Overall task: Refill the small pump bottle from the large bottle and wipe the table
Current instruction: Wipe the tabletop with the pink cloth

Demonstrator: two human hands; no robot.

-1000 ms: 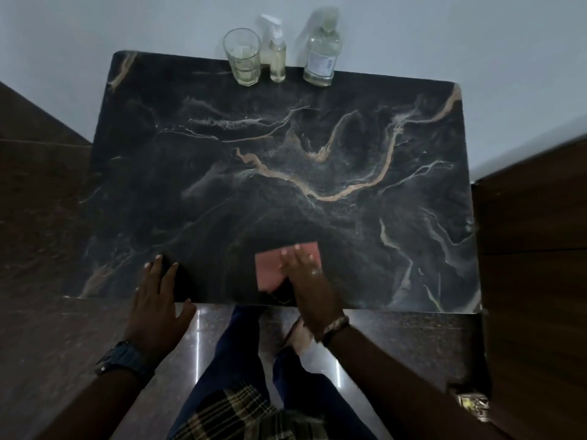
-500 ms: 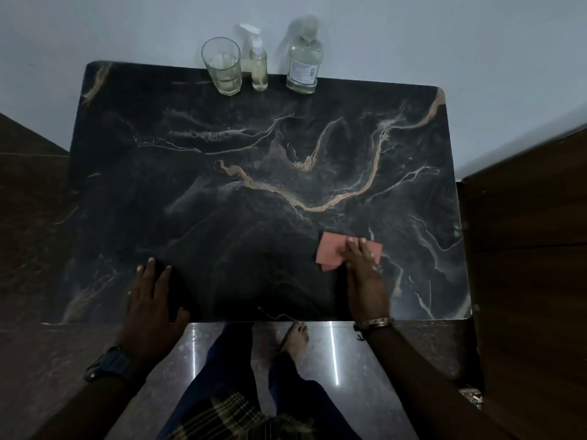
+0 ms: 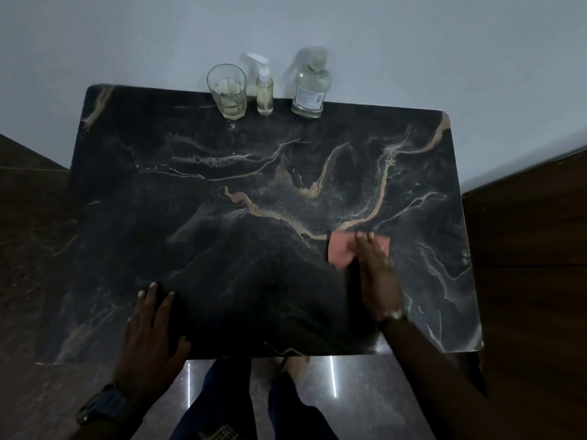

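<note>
A black marble table [image 3: 222,217] with gold veins fills the view. My right hand [image 3: 376,274] presses a pink cloth [image 3: 341,250] flat on the top, right of centre. My left hand [image 3: 149,338] lies palm down at the near left edge, fingers spread, holding nothing. At the far edge stand a small pump bottle [image 3: 264,90] and a large clear bottle [image 3: 312,90] with a label, both holding pale liquid.
A drinking glass [image 3: 227,92] with some liquid stands left of the pump bottle by the white wall. Dark wooden furniture [image 3: 524,249] flanks the table on the right. My legs and a bare foot [image 3: 293,366] show below the near edge on a glossy floor.
My right hand has slid the pink cloth to the right and farther from the near edge. My left hand stays planted at the near left edge.
</note>
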